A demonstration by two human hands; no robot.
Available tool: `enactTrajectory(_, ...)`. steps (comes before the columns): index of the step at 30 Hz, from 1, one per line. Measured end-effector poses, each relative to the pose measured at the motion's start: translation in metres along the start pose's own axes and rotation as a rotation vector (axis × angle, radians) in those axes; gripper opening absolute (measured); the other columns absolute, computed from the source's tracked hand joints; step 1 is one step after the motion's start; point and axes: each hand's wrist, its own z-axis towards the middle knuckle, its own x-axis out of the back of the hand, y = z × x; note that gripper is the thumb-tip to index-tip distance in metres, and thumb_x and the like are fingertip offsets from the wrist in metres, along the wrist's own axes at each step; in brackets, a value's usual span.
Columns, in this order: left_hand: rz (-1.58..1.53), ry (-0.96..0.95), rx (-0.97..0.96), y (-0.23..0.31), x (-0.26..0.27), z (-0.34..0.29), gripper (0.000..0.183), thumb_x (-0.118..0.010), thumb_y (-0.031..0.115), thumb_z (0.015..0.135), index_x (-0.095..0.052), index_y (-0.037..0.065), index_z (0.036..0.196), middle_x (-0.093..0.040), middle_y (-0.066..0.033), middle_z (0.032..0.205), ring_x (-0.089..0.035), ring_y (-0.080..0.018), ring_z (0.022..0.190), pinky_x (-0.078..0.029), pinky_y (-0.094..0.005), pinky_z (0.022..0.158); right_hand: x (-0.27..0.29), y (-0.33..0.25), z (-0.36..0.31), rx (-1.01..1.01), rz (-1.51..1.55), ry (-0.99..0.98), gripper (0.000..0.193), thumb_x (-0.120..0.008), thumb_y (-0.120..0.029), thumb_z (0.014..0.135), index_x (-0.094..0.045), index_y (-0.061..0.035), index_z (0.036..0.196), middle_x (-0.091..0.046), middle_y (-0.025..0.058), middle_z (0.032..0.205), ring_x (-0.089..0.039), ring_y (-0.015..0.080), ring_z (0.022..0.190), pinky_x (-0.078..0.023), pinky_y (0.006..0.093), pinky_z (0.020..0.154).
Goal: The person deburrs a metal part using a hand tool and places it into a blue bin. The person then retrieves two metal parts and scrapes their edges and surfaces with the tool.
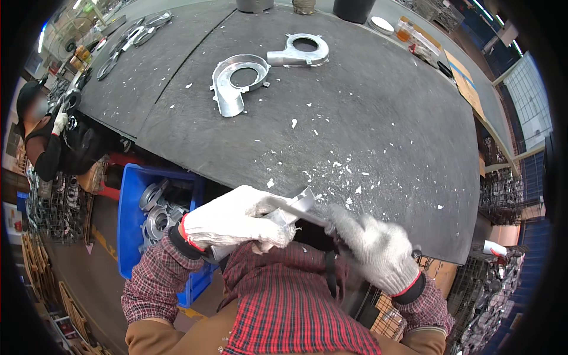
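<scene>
By table (402, 118); L hand (236, 222) grips metal pc (305, 199); R hand (378, 251) blurred, can't tell grip.

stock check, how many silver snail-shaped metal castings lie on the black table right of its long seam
2: the nearer silver snail-shaped metal casting, in the picture's upper middle; the second casting, just beyond it to the right. None seems hidden there.

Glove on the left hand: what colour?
The left glove is white, red-edged at the wrist; best seen in the head view.
</scene>
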Motion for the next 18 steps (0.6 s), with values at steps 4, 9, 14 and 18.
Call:
enactTrajectory(4, 0.158, 0.026, -0.058, 0.000, 0.002, 0.000, 0.051, -0.081, 0.010, 0.094, -0.066, -0.008, 0.140, -0.075, -0.0108, 0.109, -0.068, -0.0128, 0.086, -0.056, -0.0288, 0.077, -0.009, 0.008, -0.008, 0.119, 0.161, 0.027, 0.068, -0.080, -0.026, 0.095, -0.054, -0.0193, 0.156, -0.074, 0.0139, 0.086, -0.079, 0.0315, 0.075, -0.064, 0.0419, 0.061)
enactTrajectory(9, 0.693, 0.235, -0.545, -0.027, 0.003, 0.002, 0.062, -0.096, 0.004, 0.081, -0.068, -0.005, 0.135, -0.078, -0.0106, 0.110, -0.073, -0.0159, 0.097, -0.058, -0.0309, 0.090, -0.003, 0.027, 0.004, 0.006, 0.769, -0.400, 0.073, -0.083, -0.024, 0.093, -0.052, -0.0124, 0.157, -0.080, 0.0168, 0.114, -0.080, 0.0369, 0.103, -0.065, 0.0436, 0.086)
enactTrajectory(14, 0.856, 0.364, -0.671, -0.028, -0.006, -0.005, 0.065, -0.093, 0.000, 0.083, -0.063, -0.003, 0.140, -0.080, -0.0154, 0.115, -0.078, -0.0204, 0.101, -0.063, -0.0355, 0.090, -0.005, 0.020, 0.004, 0.035, 0.685, -0.306, 0.068, -0.079, -0.028, 0.095, -0.052, -0.0121, 0.156, -0.079, 0.0175, 0.116, -0.080, 0.0392, 0.097, -0.067, 0.0471, 0.080)
enactTrajectory(18, 0.710, 0.439, -0.578, -0.026, -0.015, 0.000, 0.062, -0.087, 0.002, 0.088, -0.061, -0.003, 0.144, -0.080, -0.0139, 0.117, -0.078, -0.0204, 0.104, -0.062, -0.0364, 0.094, -0.012, 0.010, 0.007, 0.087, 0.552, -0.104, 0.068, -0.081, -0.024, 0.094, -0.053, -0.0121, 0.155, -0.079, 0.0164, 0.119, -0.080, 0.0384, 0.097, -0.067, 0.0460, 0.079)
